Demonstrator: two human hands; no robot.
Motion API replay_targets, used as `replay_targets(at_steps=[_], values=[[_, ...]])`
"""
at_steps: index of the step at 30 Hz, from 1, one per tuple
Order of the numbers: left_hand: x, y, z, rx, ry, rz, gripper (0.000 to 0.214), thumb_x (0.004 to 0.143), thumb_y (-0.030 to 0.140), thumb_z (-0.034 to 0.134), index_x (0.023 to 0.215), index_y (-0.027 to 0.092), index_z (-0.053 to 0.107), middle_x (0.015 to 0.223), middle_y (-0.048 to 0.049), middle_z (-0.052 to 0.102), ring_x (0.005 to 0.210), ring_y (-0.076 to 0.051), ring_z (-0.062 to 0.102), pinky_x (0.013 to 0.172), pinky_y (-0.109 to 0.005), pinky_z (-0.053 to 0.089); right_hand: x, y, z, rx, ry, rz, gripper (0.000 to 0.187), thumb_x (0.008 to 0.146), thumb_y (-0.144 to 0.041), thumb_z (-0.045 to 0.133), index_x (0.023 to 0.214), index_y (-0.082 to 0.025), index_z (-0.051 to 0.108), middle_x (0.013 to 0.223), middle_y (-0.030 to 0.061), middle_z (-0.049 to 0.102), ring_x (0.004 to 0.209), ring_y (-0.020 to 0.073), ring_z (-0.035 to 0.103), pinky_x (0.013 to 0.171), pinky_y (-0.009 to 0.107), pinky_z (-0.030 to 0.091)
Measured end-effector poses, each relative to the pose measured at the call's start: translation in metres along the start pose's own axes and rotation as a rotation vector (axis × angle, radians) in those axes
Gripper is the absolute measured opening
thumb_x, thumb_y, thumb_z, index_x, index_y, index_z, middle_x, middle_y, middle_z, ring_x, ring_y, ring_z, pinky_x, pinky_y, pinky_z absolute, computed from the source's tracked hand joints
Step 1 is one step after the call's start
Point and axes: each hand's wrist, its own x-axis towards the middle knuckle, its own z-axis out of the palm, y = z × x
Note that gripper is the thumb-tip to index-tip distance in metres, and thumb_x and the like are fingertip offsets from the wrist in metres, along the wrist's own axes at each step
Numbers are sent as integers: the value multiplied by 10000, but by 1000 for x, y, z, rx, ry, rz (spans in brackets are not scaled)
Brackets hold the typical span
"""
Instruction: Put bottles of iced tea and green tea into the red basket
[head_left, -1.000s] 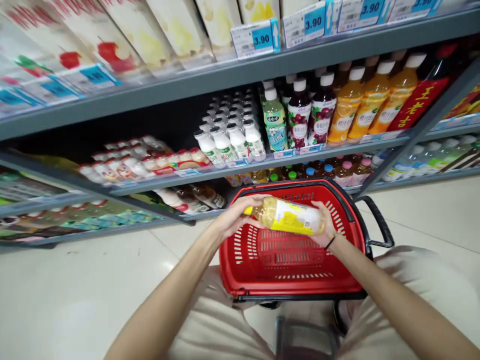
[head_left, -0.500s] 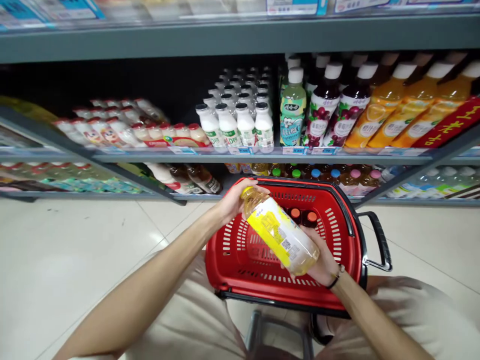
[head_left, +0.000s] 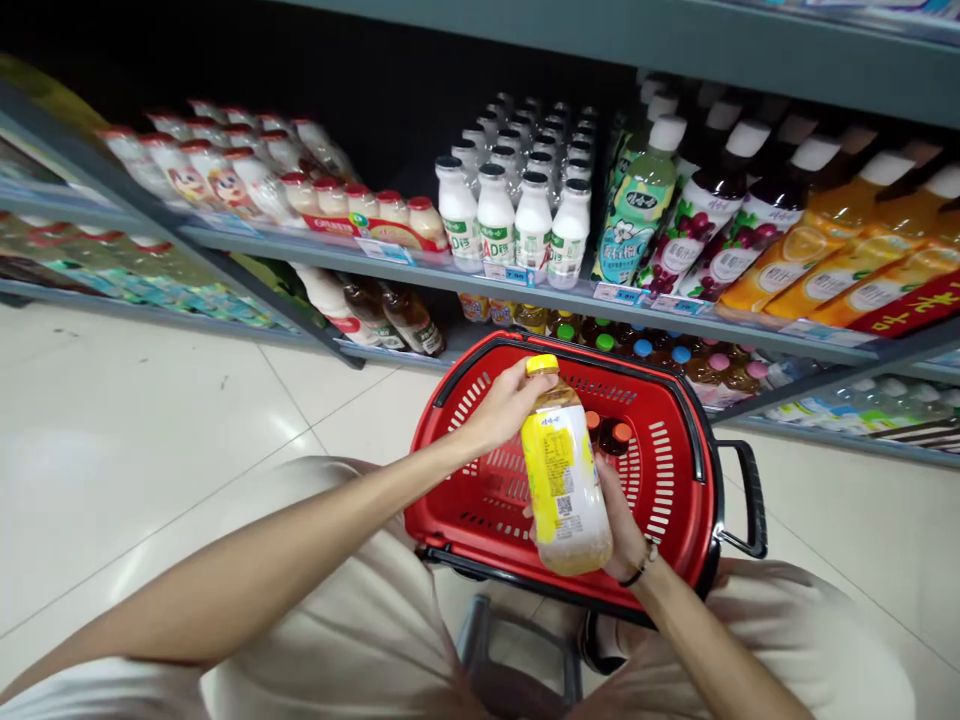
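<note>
A drink bottle [head_left: 564, 480] with a yellow cap, pale yellow liquid and a yellow-and-white label is held between both hands, slightly tilted, its printed side facing me. My left hand [head_left: 510, 408] grips its neck just under the cap. Around the lower body wraps my right hand [head_left: 619, 525], partly hidden behind the bottle. Below them is a red shopping basket [head_left: 472, 490] with black rims. Inside it, behind the held bottle, dark bottles [head_left: 618, 438] with orange caps show; their lower parts are hidden.
Beyond the basket stands a store shelf [head_left: 300, 245] with white dark-capped bottles [head_left: 495, 215], red-capped packs [head_left: 367, 210], grape drinks and orange drinks [head_left: 817, 240]. The basket's black handle [head_left: 750, 500] sticks out right. A grey stool [head_left: 517, 640] is between my legs.
The bottle has turned more upright, its cap end swinging right, with both hands still on it. The view has tilted, so the shelf now slants down to the right.
</note>
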Motion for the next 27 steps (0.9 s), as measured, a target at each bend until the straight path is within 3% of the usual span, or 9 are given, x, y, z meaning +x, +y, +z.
replay_targets(at_steps=[4, 9, 12, 19, 27], values=[[-3, -3, -3, 64, 8, 19, 296, 809, 455, 641, 898, 177, 594, 829, -22, 638, 758, -181, 606, 683, -297, 446, 6, 6, 5, 44, 47, 32, 875, 745, -920, 601, 1175, -163, 682, 880, 111, 792, 869, 318, 779, 829, 466, 623], [0, -9, -3, 173, 10, 82, 231, 859, 415, 623, 869, 186, 595, 831, -40, 675, 761, -190, 604, 666, -296, 420, 11, 10, 9, 66, 91, 55, 831, 830, -912, 487, 1117, -158, 689, 852, 110, 784, 721, 274, 748, 756, 428, 608], [5, -13, -1, 189, -8, 100, 242, 867, 424, 623, 876, 184, 596, 856, -52, 687, 777, -191, 604, 668, -292, 418, 14, 12, 7, 109, 94, 53, 846, 788, -935, 509, 1089, -165, 690, 836, 106, 781, 686, 268, 735, 711, 405, 588], [11, -12, 5, 282, -29, 32, 273, 871, 459, 567, 888, 186, 567, 851, -41, 660, 787, -196, 587, 667, -286, 421, 13, 12, 4, 155, 111, 30, 860, 678, -920, 656, 1068, -159, 746, 835, 108, 790, 668, 280, 735, 705, 414, 587], [13, -15, 6, 271, -31, -6, 261, 861, 448, 549, 889, 188, 554, 846, -34, 642, 786, -198, 584, 674, -293, 410, 12, 12, 8, 162, 148, 46, 863, 635, -926, 668, 982, -144, 781, 829, 129, 793, 661, 275, 739, 682, 398, 603]])
